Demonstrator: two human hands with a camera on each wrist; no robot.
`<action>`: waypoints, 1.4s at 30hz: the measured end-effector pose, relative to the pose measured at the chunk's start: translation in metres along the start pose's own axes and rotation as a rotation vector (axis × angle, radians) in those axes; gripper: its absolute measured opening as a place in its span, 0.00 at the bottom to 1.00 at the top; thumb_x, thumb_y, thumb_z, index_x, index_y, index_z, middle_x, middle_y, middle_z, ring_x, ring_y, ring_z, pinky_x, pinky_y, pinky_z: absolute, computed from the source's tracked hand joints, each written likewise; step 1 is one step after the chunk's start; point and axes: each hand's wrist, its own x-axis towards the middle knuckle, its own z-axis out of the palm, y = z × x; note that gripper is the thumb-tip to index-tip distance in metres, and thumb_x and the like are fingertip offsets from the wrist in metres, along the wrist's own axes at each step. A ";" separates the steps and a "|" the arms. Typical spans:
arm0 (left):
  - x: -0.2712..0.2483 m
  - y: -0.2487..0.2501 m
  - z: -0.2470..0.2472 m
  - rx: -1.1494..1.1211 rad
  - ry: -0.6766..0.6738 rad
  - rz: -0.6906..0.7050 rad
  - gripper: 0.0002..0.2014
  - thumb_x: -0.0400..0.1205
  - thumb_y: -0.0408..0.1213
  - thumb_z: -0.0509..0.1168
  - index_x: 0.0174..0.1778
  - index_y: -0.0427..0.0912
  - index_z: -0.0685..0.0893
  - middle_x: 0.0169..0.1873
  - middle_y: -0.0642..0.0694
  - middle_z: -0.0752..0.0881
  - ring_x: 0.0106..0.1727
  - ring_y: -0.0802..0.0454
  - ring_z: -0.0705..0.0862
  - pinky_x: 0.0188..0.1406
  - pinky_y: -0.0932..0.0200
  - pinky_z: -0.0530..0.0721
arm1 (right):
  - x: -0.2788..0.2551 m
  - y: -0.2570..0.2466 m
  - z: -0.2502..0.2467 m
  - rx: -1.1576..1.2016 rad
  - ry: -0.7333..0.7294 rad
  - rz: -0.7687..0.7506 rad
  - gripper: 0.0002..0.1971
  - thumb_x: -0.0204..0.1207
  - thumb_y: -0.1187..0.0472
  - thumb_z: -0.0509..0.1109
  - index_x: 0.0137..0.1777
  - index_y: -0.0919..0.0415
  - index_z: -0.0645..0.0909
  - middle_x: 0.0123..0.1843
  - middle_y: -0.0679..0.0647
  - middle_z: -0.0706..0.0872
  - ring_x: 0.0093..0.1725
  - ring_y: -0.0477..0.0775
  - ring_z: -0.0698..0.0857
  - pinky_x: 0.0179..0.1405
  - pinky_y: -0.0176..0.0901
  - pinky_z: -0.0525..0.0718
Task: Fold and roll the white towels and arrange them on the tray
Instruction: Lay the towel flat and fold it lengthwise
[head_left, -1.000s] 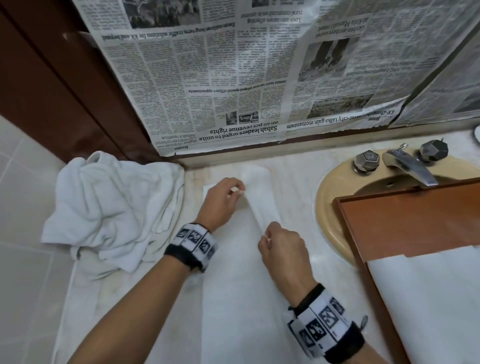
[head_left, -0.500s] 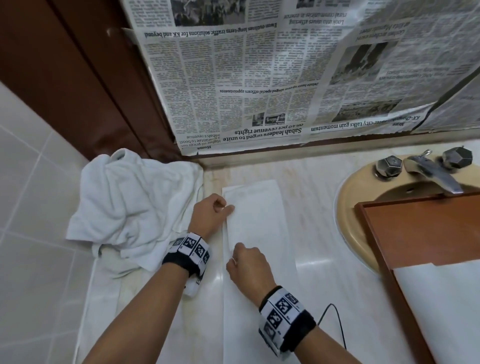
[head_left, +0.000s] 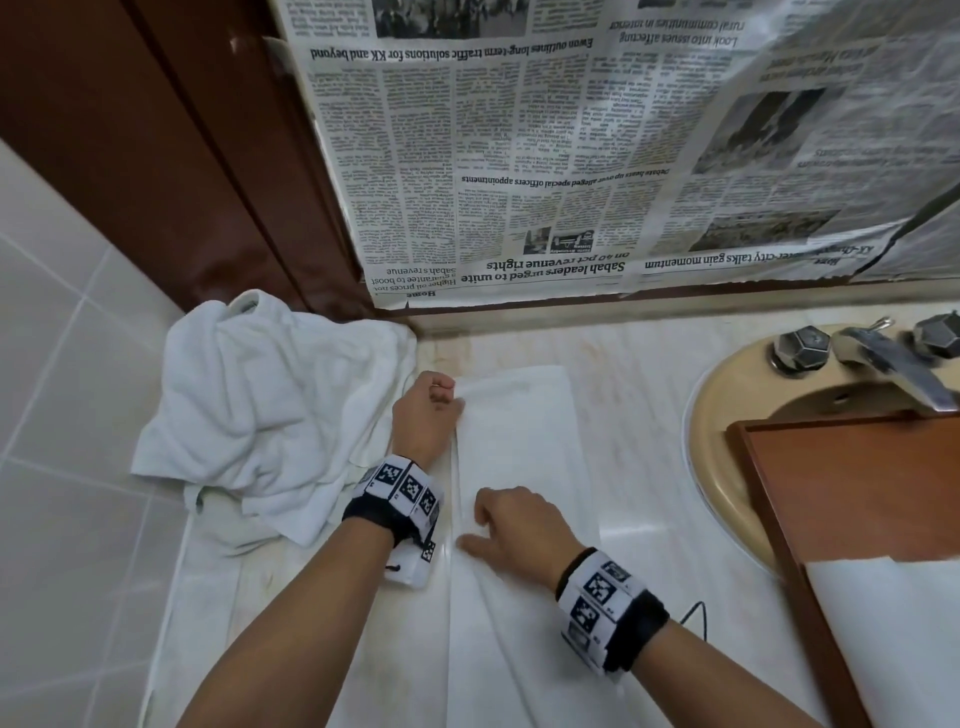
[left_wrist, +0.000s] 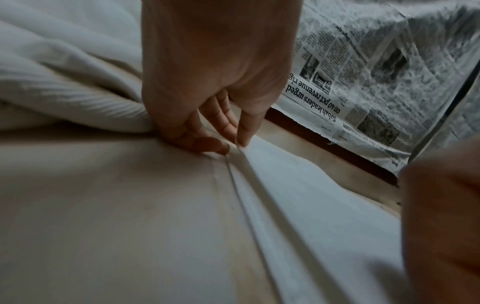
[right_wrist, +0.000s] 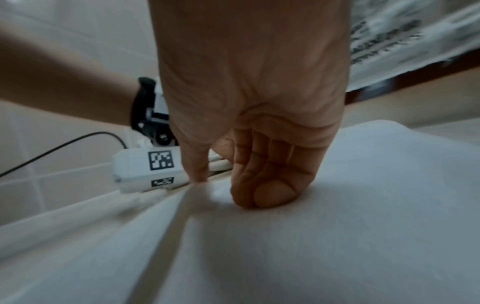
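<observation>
A white towel (head_left: 524, 467) lies on the counter as a long narrow strip, folded lengthwise. My left hand (head_left: 447, 397) pinches its left edge near the far corner; in the left wrist view the thumb and fingertips of that hand (left_wrist: 232, 147) close on the layered edge of the towel (left_wrist: 298, 195). Nearer me, my right hand (head_left: 478, 530) sits on the same edge with curled fingers. The right wrist view shows this hand (right_wrist: 223, 185) with its thumb nipping a ridge of the towel (right_wrist: 363, 205). The wooden tray (head_left: 852, 483) stands to the right.
A heap of crumpled white towels (head_left: 270, 410) lies left of my left hand. The tray overlaps a beige sink (head_left: 727, 395) with a metal faucet (head_left: 893, 364), and white cloth or paper (head_left: 893, 639) covers its near part. Newspaper (head_left: 571, 156) covers the wall behind.
Both hands brought the towel's raised flap over to the left and laid it down, making a narrower strip. They now rest along its left edge, the right hand nearer me.
</observation>
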 end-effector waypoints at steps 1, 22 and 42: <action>0.000 -0.001 -0.001 0.007 0.002 0.009 0.10 0.77 0.31 0.74 0.52 0.44 0.84 0.42 0.52 0.86 0.41 0.56 0.84 0.47 0.67 0.81 | -0.001 -0.003 0.003 -0.032 0.021 0.001 0.13 0.79 0.47 0.68 0.50 0.57 0.77 0.47 0.53 0.85 0.45 0.57 0.83 0.44 0.49 0.82; -0.001 -0.020 -0.012 0.345 0.013 0.241 0.08 0.84 0.37 0.67 0.57 0.40 0.85 0.52 0.44 0.82 0.51 0.50 0.80 0.58 0.49 0.81 | 0.004 -0.002 0.001 0.136 0.221 -0.072 0.14 0.84 0.51 0.60 0.53 0.58 0.83 0.52 0.53 0.85 0.52 0.57 0.82 0.48 0.50 0.80; -0.073 -0.017 0.010 0.859 -0.254 0.213 0.28 0.88 0.57 0.35 0.86 0.66 0.39 0.86 0.65 0.36 0.88 0.46 0.38 0.83 0.36 0.44 | 0.012 0.070 -0.004 -0.246 0.298 0.046 0.31 0.88 0.43 0.37 0.88 0.53 0.43 0.88 0.45 0.39 0.86 0.51 0.37 0.83 0.58 0.37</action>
